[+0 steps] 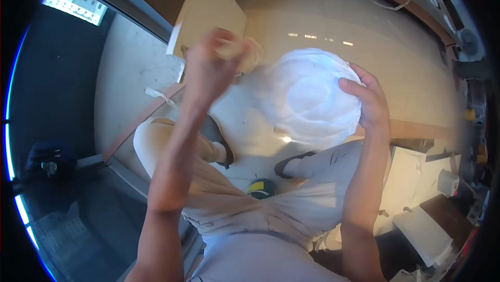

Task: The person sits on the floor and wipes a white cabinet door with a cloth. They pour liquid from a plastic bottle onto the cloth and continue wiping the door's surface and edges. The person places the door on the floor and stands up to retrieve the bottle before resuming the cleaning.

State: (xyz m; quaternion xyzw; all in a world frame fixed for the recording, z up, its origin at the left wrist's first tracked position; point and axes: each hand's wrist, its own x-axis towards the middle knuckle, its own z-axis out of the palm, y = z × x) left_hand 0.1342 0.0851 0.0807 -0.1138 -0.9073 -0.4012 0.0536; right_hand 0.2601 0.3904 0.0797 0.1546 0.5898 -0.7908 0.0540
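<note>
My right hand point(369, 94) grips the right edge of a round white cloth item point(312, 94), perhaps a cap or a cover, with the thumb on its near face and the fingers behind. The item's left side is blurred. My left hand point(216, 63) is raised to the left, apart from the cloth. It is blurred, its fingers are curled, and a pale, blurred shape lies at the fingertips; whether the hand holds it I cannot tell.
Beyond the hands stands a tan wooden panel point(390, 59), with a pale board point(211, 8) at its left. A reddish-brown strip point(144, 121) slants over the floor at left. A dark green container point(261, 188) with a yellow patch stands between my legs. White boxes point(422, 231) lie at lower right.
</note>
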